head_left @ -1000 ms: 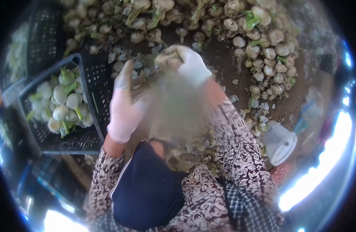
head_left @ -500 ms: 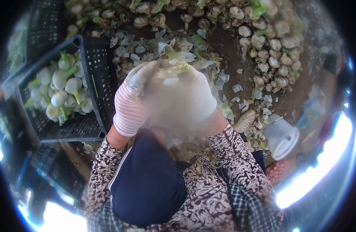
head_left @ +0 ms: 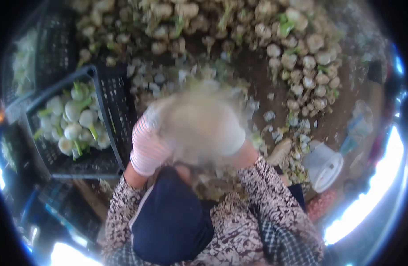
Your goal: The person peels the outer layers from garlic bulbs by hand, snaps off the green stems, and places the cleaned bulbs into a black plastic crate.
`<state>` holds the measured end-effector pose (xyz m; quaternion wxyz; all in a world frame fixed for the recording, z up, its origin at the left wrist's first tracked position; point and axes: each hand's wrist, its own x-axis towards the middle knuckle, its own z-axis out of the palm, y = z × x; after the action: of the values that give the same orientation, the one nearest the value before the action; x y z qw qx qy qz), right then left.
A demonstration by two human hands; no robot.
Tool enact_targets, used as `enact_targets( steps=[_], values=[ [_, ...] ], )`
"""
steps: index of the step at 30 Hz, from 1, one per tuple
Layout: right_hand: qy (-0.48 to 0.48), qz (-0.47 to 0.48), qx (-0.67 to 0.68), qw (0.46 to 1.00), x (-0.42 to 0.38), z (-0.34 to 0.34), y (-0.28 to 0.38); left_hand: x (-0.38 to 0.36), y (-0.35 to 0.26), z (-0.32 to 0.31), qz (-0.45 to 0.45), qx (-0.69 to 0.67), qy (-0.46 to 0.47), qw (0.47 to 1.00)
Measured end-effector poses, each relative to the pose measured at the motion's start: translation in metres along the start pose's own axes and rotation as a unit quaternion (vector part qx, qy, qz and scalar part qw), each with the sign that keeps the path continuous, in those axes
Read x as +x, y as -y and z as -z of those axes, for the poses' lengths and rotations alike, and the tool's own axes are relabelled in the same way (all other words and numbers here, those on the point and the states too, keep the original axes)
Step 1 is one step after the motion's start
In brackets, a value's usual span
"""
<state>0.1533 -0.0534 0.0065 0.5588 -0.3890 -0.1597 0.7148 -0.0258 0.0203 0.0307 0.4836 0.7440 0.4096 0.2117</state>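
My left hand (head_left: pixel 150 139), in a striped knit glove, is curled in front of my body. Close against it is my right hand (head_left: pixel 233 133) in a whitish glove, also curled. A hazy smudge over the middle of the view hides most of the fingers and what lies between them. Half a second ago a garlic bulb with papery skin and a green stem end showed at the left fingertips. Whether my right hand holds a tool cannot be made out. To the left, a black plastic crate (head_left: pixel 84 176) holds several cleaned white garlic bulbs (head_left: pixel 73 111) with green stems.
Unpeeled garlic bulbs (head_left: pixel 308 82) lie heaped at the back and right. Loose peelings (head_left: pixel 157 77) cover the ground beyond my hands. A white bucket (head_left: pixel 321 162) lies tipped at the right, beside a shoe (head_left: pixel 279 152). Another dark crate (head_left: pixel 57 40) stands at the far left.
The surroundings sit a little lower in view, as the camera has tilted up. Both hands stay together, but they are now more blurred and the bulb's green end no longer shows clearly.
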Motion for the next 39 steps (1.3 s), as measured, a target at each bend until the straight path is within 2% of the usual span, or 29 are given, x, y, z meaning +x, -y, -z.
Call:
enact_targets(
  steps=[1, 2, 3, 4, 5, 7, 9, 11, 12, 13, 14, 15, 16, 17, 19, 20, 21, 22, 23, 25, 28, 30, 31, 32, 35, 36, 39],
  values=[
    [0.010, -0.012, 0.002, 1.000, 0.002, 0.003, 0.001, -0.003, -0.002, 0.001, 0.004, -0.009, 0.013, 1.000],
    [0.020, -0.024, 0.004, 1.000, 0.003, 0.007, 0.002, -0.007, -0.007, -0.002, 0.091, -0.181, 0.001, 0.979],
    [0.028, -0.066, 0.037, 0.997, 0.001, 0.008, 0.006, -0.012, -0.013, -0.005, 0.175, -0.348, -0.003, 0.921],
    [0.032, -0.072, 0.011, 0.997, 0.000, 0.006, 0.008, -0.011, -0.021, -0.003, 0.200, -0.410, 0.001, 0.890],
    [0.028, -0.026, -0.026, 0.999, -0.003, 0.001, 0.015, -0.010, -0.028, -0.003, 0.196, -0.386, -0.004, 0.901],
    [0.004, -0.017, -0.079, 0.997, -0.006, -0.004, 0.020, -0.010, -0.013, 0.001, 0.231, -0.409, 0.028, 0.883],
    [-0.031, 0.023, -0.135, 0.990, -0.004, -0.006, 0.014, -0.009, -0.011, -0.007, 0.209, -0.306, -0.001, 0.929],
    [-0.084, 0.073, -0.193, 0.975, -0.007, -0.005, 0.007, -0.004, -0.018, -0.011, 0.229, -0.234, -0.087, 0.941],
    [-0.080, 0.084, -0.272, 0.955, -0.008, -0.002, 0.009, -0.003, -0.037, -0.012, 0.214, -0.253, -0.120, 0.936],
    [-0.052, 0.136, -0.330, 0.933, -0.008, 0.001, 0.011, -0.003, -0.035, -0.012, 0.136, -0.127, -0.097, 0.978],
    [-0.024, 0.183, -0.385, 0.904, -0.007, 0.005, 0.011, -0.005, -0.030, -0.012, 0.058, 0.003, -0.071, 0.996],
    [0.007, 0.225, -0.436, 0.872, -0.007, 0.008, 0.011, -0.009, -0.027, -0.012, -0.017, 0.130, -0.040, 0.991],
    [-0.026, 0.213, -0.427, 0.879, -0.013, -0.003, 0.020, -0.005, -0.030, -0.007, 0.124, -0.037, -0.009, 0.992],
    [-0.032, 0.252, -0.422, 0.871, -0.009, 0.004, 0.014, -0.006, -0.016, -0.008, 0.147, -0.225, 0.009, 0.963],
    [-0.049, 0.162, -0.340, 0.925, -0.005, 0.004, 0.023, -0.003, -0.028, 0.009, 0.204, -0.360, 0.121, 0.902],
    [-0.063, 0.119, -0.297, 0.945, -0.003, 0.004, 0.028, -0.008, -0.022, 0.005, 0.195, -0.382, 0.121, 0.895],
    [-0.127, 0.073, -0.315, 0.938, 0.010, 0.021, 0.011, -0.008, -0.016, -0.002, 0.175, -0.405, 0.116, 0.890],
    [-0.168, 0.057, -0.456, 0.872, 0.016, 0.025, 0.015, -0.009, -0.019, 0.002, 0.221, -0.415, 0.128, 0.873],
    [-0.163, 0.049, -0.579, 0.797, 0.024, 0.045, 0.008, -0.009, -0.027, -0.002, 0.204, -0.432, 0.077, 0.875],
    [-0.110, 0.127, -0.678, 0.716, 0.027, 0.061, -0.008, -0.006, -0.022, -0.005, 0.202, -0.409, 0.066, 0.887],
    [-0.064, 0.087, -0.460, 0.881, 0.009, 0.059, -0.003, -0.010, -0.006, -0.009, 0.193, -0.367, 0.043, 0.909],
    [0.004, 0.023, -0.226, 0.974, -0.006, 0.035, 0.013, 0.000, -0.004, -0.010, 0.022, -0.144, 0.029, 0.989],
    [0.037, -0.009, -0.102, 0.994, -0.013, 0.021, 0.020, 0.003, -0.004, -0.011, -0.067, -0.026, 0.021, 0.997],
    [0.006, -0.022, -0.151, 0.988, -0.017, 0.009, 0.022, 0.002, -0.003, -0.013, -0.055, 0.043, 0.022, 0.997],
    [-0.039, 0.016, -0.219, 0.975, -0.017, -0.003, 0.021, 0.000, -0.020, -0.005, 0.015, 0.117, 0.037, 0.992],
    [-0.063, 0.048, -0.220, 0.972, -0.019, 0.002, 0.010, 0.000, -0.022, 0.000, -0.011, 0.089, 0.031, 0.995],
    [-0.053, 0.187, -0.479, 0.856, -0.018, 0.000, 0.017, -0.001, -0.016, 0.005, -0.008, 0.141, 0.095, 0.985]
  ],
)
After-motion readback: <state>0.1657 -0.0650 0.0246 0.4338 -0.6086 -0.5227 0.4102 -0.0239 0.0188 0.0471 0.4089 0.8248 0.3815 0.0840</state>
